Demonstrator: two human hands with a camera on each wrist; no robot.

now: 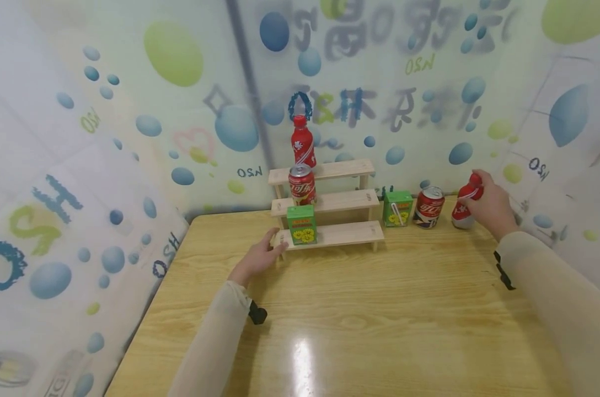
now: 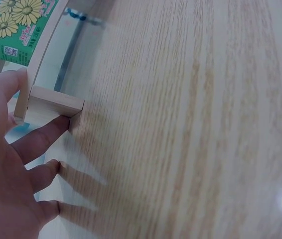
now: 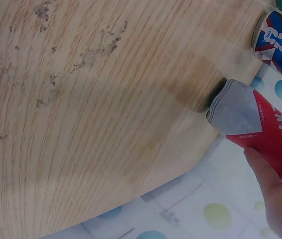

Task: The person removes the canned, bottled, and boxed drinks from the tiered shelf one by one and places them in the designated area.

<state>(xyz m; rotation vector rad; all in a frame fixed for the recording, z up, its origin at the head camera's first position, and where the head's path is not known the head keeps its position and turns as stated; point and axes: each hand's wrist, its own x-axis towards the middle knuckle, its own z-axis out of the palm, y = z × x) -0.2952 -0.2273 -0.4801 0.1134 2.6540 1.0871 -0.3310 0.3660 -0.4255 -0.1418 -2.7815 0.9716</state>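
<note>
My right hand [image 1: 493, 203] grips a red-labelled cola bottle [image 3: 253, 117] round its upper part, at the right of the table. In the head view the bottle leans a little, its base close over the tabletop. A red cola can [image 1: 427, 208] stands just left of it, with a green drink carton [image 1: 398, 209] beyond. My left hand [image 1: 258, 256] is at the left end of a three-step wooden shelf [image 1: 349, 234]. Its thumb touches the lowest board and another fingertip meets the leg [image 2: 56, 101]; the remaining fingertips rest on the table.
On the shelf, a red bottle [image 1: 303, 144] stands on the top step, a cola can [image 1: 302, 184] on the middle one and a green carton [image 1: 302, 226] on the lowest, all toward the left. Patterned curtain [image 1: 181, 138] surrounds the wooden table [image 1: 359, 320] at the back and sides.
</note>
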